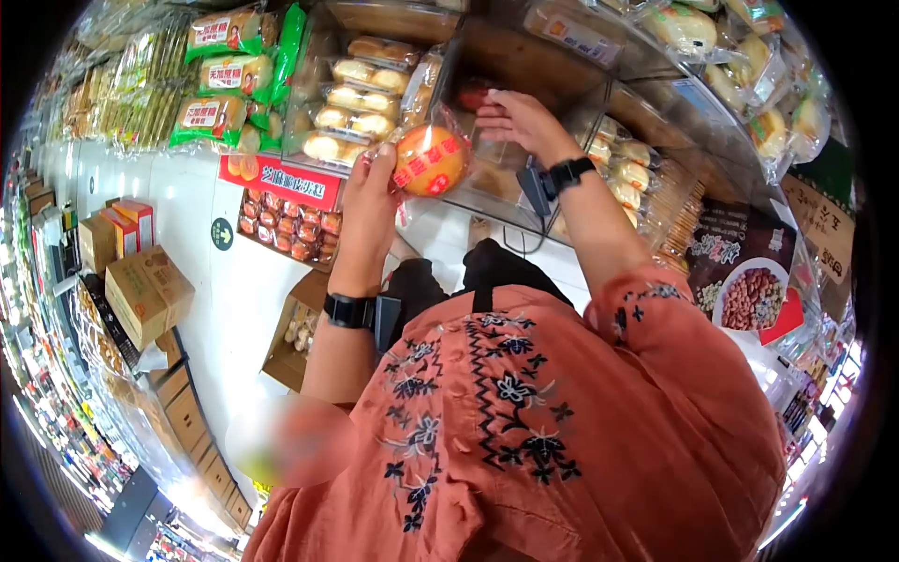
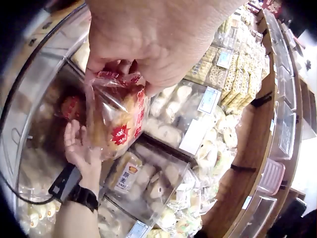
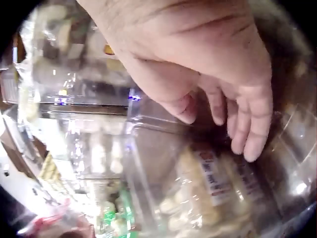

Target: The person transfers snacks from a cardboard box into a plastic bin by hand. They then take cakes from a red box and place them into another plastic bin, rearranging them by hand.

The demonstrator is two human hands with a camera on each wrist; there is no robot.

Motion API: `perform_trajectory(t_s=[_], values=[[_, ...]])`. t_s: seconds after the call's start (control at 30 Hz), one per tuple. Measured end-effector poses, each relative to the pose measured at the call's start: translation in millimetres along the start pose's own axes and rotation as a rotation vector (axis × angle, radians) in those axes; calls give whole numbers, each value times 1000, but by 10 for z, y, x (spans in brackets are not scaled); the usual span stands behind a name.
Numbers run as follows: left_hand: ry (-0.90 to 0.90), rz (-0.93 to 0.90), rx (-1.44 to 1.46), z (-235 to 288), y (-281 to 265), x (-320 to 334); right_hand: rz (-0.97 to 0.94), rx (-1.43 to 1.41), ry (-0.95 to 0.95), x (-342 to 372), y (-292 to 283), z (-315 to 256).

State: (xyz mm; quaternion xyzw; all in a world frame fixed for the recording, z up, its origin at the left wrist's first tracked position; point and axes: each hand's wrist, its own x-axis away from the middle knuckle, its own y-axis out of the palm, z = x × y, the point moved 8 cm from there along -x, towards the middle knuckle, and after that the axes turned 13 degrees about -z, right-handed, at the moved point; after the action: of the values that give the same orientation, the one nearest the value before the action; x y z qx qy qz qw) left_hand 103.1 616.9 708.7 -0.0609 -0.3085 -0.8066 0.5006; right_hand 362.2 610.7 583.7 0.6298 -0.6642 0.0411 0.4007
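Note:
My left hand (image 1: 368, 211) pinches the gathered plastic of a wrapped round bun (image 1: 431, 161), golden with red printing. The left wrist view shows the same bun (image 2: 124, 126) hanging below the fingers in its clear bag. Over a clear plastic bin (image 1: 501, 192), my right hand (image 1: 524, 124) has its fingers loosely bent and nothing in them. A dark red-printed packaged item (image 1: 472, 96) lies deep in that bin, close by the right fingertips. From the right wrist, the right hand (image 3: 218, 79) hangs above packaged bread (image 3: 203, 183) behind clear plastic.
Neighbouring bins hold packaged white rolls (image 1: 351, 98) and wrapped buns (image 1: 627, 173). Green-edged bread packs (image 1: 220, 75) line the back left. A red sign (image 1: 281, 183) fronts a lower tray of small packs. Cardboard boxes (image 1: 148, 290) stand left across the aisle.

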Motion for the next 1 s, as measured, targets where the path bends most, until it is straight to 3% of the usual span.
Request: perform_trajectory(t_s=[0.17, 0.3, 0.5, 0.6, 0.63, 0.7, 0.77, 0.87, 0.9, 1.0], values=[[69, -113, 91, -85, 239, -228, -301, -49, 19, 642, 596, -154], [7, -108, -7, -198, 353, -359, -298, 11, -83, 892, 696, -210], [35, -199, 150, -366, 515, -513, -272, -331, -252, 887, 651, -96], [-9, -147, 170, -609, 452, -562, -203, -310, -317, 817, 624, 16], [2, -107, 52, -618, 389, -562, -133, -283, -278, 770, 538, 72], [20, -18, -179, -599, 222, -512, 17, -128, -209, 742, 329, -17], [46, -51, -217, -336, 215, -337, 139, 15, -164, 715, 216, -204], [58, -44, -248, -120, 112, -98, 271, 630, -152, 314, 2, -349], [51, -37, -256, -76, 61, -23, 272, 878, -166, -17, -171, -252], [45, -5, -283, -51, -195, 165, 234, 1209, 17, -250, 97, -178]])
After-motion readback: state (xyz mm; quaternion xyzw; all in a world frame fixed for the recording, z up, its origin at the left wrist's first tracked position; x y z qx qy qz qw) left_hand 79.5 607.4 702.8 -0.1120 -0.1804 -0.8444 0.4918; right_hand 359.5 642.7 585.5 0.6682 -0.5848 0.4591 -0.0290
